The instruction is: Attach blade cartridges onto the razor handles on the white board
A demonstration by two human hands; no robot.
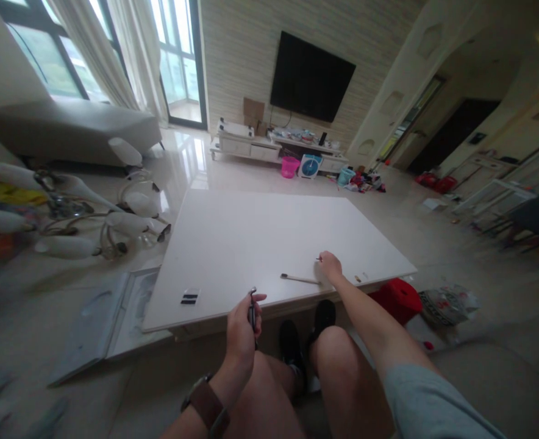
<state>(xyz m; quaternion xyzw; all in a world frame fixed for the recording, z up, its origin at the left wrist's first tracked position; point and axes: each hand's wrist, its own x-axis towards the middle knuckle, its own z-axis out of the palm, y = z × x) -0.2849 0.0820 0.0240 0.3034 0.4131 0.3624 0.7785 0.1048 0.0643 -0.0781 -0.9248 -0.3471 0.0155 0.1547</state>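
Note:
Just past the near edge of a white table (269, 235), my left hand (241, 326) is closed around a slim dark tool (252, 314) with a shiny, bent metal tip; its exact kind is unclear. Over the tabletop, my right hand (331, 267) pinches a tiny dark piece (318, 260), too small to name. Below that hand lies a toothbrush (299, 279) with a pale handle and a dark head pointing left. Two black strips (189, 299) lie near the table's left front corner. Small bits (358, 278) rest to the right of my right hand.
Left of the table are a lamp with white shades (86, 219) and an opened flat white box (123, 317). A red bin (402, 300) and a printed bag (450, 305) stand at the right. Farther back are a pink basket (289, 167) and a TV (313, 76).

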